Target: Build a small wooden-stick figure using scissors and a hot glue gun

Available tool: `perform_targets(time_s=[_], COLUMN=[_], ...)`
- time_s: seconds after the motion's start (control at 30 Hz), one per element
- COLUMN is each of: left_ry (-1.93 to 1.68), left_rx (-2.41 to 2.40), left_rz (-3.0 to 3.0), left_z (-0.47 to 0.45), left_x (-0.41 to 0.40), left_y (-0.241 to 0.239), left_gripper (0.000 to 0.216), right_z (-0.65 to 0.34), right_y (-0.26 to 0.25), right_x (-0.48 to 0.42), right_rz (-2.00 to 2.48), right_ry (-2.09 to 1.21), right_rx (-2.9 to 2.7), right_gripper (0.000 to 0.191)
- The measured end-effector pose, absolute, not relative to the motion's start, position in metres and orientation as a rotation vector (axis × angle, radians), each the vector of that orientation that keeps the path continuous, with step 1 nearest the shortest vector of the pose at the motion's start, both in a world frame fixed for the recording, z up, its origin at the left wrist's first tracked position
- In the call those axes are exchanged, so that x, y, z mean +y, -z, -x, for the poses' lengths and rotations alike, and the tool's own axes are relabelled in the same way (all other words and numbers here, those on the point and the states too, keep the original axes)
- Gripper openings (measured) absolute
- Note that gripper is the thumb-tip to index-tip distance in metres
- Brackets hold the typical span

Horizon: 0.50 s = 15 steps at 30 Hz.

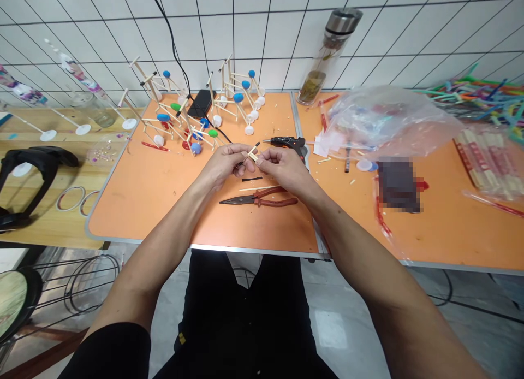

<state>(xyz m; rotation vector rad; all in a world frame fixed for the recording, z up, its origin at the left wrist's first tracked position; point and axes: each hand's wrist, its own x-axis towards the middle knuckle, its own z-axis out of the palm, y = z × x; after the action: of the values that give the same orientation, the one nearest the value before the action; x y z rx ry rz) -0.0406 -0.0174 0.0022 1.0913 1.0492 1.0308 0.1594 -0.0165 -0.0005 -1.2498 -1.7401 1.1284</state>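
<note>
Over the orange table (164, 215), my left hand (224, 163) and my right hand (284, 166) meet with fingers closed on short wooden sticks (252, 156), one of them dark at its tip. How the sticks join is hidden by my fingers. Just below lie a thin black strip (252, 178), a loose wooden stick (257, 188) and long-nose pliers (257, 199) with red handles. A black glue gun (289, 144) rests behind my right hand. Several small stick models with blue, green and white caps (238, 98) stand at the back left.
A black phone (202, 103) and a cable lie among the models. Behind on the right stand a glass tea bottle (317, 78), a clear plastic bag (388, 122), colourful pipe cleaners (483, 103) and packs of sticks (491, 160). A black headband-like frame (35, 166) sits far left.
</note>
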Motion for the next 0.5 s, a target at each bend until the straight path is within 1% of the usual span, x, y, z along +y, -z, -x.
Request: perform_targets(time_s=[0.17,0.5], left_ry=[-1.029,-1.028], left_rx=[1.045,1.048], left_rz=[-1.106,-1.140], left_z=[0.0407,0.0403], left_x=[-0.0178,-0.0197], left_y=[-0.0020,-0.0022], left_gripper=[0.013,0.013], right_z=[-0.1593,-0.1596], right_y=[0.0001,-0.0037], right_x=[-0.0173,-0.0192], right_rz=[1.254,1.248], right_ry=[-1.126,-1.130], right_rx=[-1.738,-1.745], right_gripper=[0.020,0.024])
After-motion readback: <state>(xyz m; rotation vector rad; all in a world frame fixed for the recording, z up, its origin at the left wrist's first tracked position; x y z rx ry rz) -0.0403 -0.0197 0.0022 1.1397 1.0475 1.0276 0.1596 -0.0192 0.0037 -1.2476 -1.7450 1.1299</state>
